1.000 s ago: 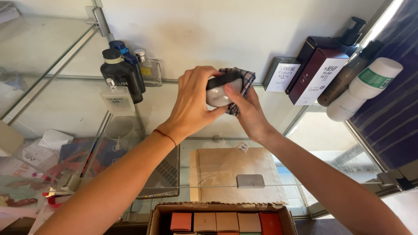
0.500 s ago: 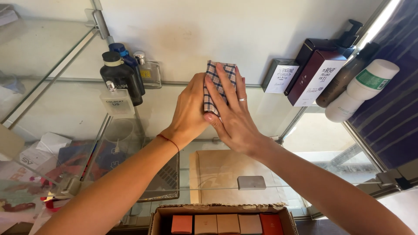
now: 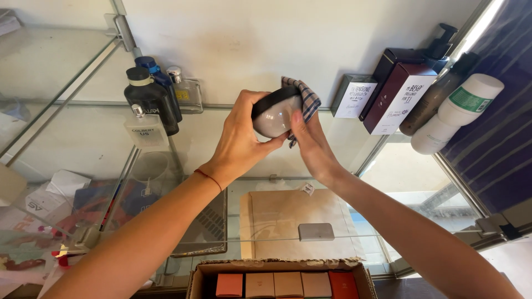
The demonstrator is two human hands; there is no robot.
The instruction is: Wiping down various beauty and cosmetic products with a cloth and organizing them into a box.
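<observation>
My left hand grips a small round jar with a pale grey body and a black lid, held up in front of the glass shelf. My right hand presses a checked cloth against the jar's right side, with the thumb on the jar's body. The cloth sticks out behind and above the jar. Both arms reach up from the bottom of the view.
Dark bottles and a clear flask stand on the glass shelf at left. Boxes, a pump bottle and a white container stand at right. An open cardboard box of coloured bars sits below.
The right hand, which lay flat with the cloth over the jar, has slid to the jar's right side. The jar now shows again, turned with its lid up and left.
</observation>
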